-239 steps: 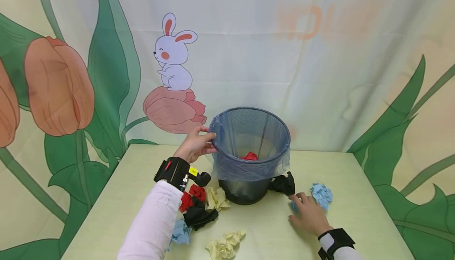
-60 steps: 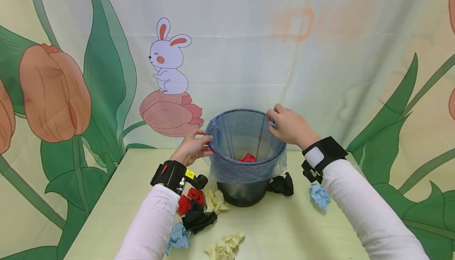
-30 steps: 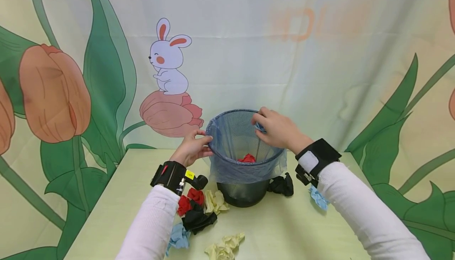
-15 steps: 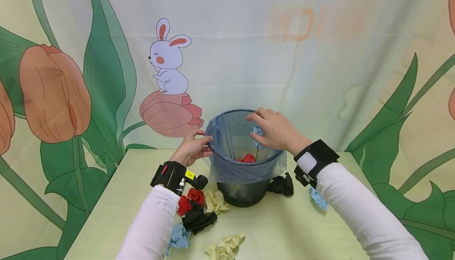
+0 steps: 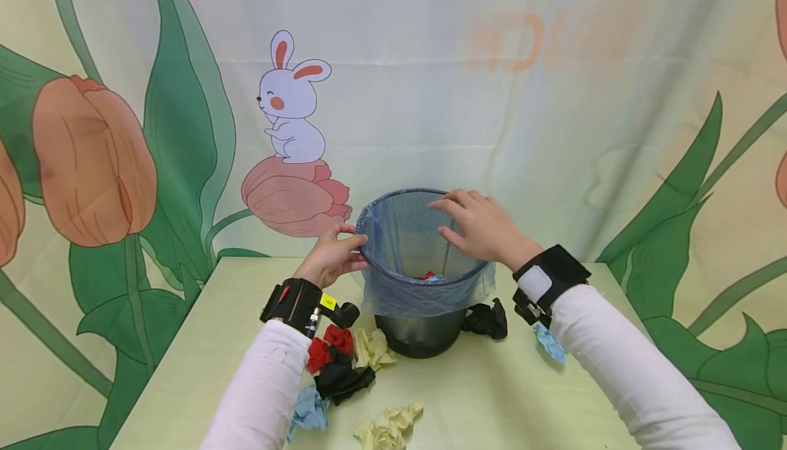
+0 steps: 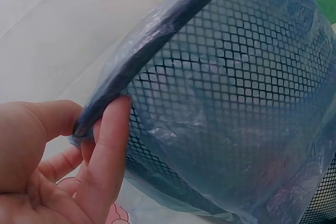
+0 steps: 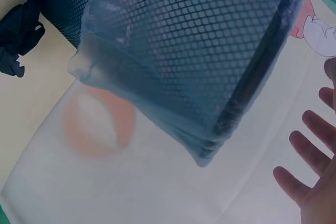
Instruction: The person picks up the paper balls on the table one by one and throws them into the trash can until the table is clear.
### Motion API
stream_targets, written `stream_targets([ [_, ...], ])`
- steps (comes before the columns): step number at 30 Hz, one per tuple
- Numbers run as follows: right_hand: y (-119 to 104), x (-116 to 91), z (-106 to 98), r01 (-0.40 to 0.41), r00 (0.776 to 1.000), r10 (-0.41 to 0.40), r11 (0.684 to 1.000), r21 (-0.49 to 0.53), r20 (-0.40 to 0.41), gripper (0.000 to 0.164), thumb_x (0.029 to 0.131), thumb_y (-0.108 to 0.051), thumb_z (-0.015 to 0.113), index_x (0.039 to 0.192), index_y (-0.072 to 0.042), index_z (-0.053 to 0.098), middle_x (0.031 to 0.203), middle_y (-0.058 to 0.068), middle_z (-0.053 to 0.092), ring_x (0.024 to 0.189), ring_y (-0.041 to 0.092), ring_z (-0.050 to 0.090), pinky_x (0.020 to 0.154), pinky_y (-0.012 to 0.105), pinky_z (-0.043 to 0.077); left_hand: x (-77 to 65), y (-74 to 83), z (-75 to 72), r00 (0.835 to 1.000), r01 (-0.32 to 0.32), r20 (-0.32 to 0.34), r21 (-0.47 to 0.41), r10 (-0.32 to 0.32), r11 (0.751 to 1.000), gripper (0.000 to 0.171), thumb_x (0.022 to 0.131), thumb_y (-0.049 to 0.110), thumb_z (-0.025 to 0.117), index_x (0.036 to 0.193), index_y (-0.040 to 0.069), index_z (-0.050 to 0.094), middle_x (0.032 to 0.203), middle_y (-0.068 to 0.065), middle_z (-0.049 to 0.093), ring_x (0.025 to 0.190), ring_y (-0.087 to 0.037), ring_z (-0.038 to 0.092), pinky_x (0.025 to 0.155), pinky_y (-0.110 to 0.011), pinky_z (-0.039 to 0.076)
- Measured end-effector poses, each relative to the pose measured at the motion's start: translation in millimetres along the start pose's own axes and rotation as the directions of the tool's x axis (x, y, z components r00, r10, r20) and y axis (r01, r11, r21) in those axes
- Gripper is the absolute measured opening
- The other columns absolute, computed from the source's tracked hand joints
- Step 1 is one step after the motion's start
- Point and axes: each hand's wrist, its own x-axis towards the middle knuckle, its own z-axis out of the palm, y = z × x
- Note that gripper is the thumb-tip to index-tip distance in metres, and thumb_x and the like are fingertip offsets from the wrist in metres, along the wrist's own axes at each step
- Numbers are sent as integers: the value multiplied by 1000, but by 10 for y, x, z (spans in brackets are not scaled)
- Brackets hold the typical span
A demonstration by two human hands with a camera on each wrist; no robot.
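My left hand point(image 5: 330, 257) pinches the left rim of a black mesh trash can point(image 5: 421, 337) with a translucent bluish liner bag point(image 5: 424, 300) folded over its edge. In the left wrist view, thumb and fingers point(image 6: 113, 145) clasp the lined rim from both sides. Above the can's opening hovers my right hand point(image 5: 482, 227), its fingers spread and holding nothing. The right wrist view shows these spread fingers point(image 7: 315, 153) apart from the liner. Inside the can lie a red crumpled paper point(image 5: 427, 274) and a light blue crumpled paper point(image 5: 436, 278), both mostly hidden by the near rim.
Left of the can lie red paper balls point(image 5: 338, 339), a yellow one point(image 5: 372, 349), a black one point(image 5: 344, 376) and a blue one point(image 5: 309, 409). Another yellow ball point(image 5: 390, 428) is in front. To the right are a black ball point(image 5: 488, 320) and a blue ball point(image 5: 550, 342).
My right hand picked up a blue paper ball from the right side of the table, carried it over the can and let it drop in. The left hand has kept holding the rim.
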Motion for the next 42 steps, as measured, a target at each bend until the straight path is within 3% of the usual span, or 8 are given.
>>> stream_targets([
  [4,42,-26,9,-59,998,59,998,-20,3,41,93,-33,53,130,-15,50,124,11,50,109,31,51,83,47,46,-6,8,2,1000,-2,4,-7,2,1000,40,94,15,52,127,9,30,87,-9,43,61,-15,52,63,-25,56],
  [10,142,-79,29,-160,987,158,986,-57,-38,36,94,-30,51,125,-11,53,116,13,53,100,32,53,72,42,48,-16,9,4,1000,-5,12,-15,5,1000,42,94,15,52,129,8,28,87,-9,43,61,-14,52,63,-25,56],
  [17,249,-157,68,-279,956,276,960,-14,-99,28,94,-21,51,117,-6,56,104,15,55,92,33,53,64,41,48,-14,6,8,1000,-3,4,-6,3,1000,42,94,15,52,129,9,30,89,-10,43,63,-15,52,64,-25,56],
  [32,476,-437,322,-415,899,407,910,-15,-162,24,91,-17,53,109,-2,60,99,19,57,86,38,56,61,45,49,-1,-1,5,1000,-4,-6,-2,4,1000,41,94,14,52,128,9,31,92,-10,43,64,-16,53,65,-26,56],
  [36,492,-517,426,-433,893,426,901,-18,-144,25,91,-19,53,108,-2,60,99,19,57,86,38,56,59,47,50,-13,11,6,1000,-2,-9,-2,2,1000,41,94,15,53,128,9,31,92,-10,43,64,-16,53,64,-26,56],
  [42,500,-649,619,-464,885,463,886,-14,-53,29,91,-20,53,115,-4,57,105,20,56,91,39,56,60,48,50,-27,16,15,1000,-3,0,-5,3,1000,39,94,14,52,127,9,31,91,-9,43,63,-16,52,63,-25,56],
])
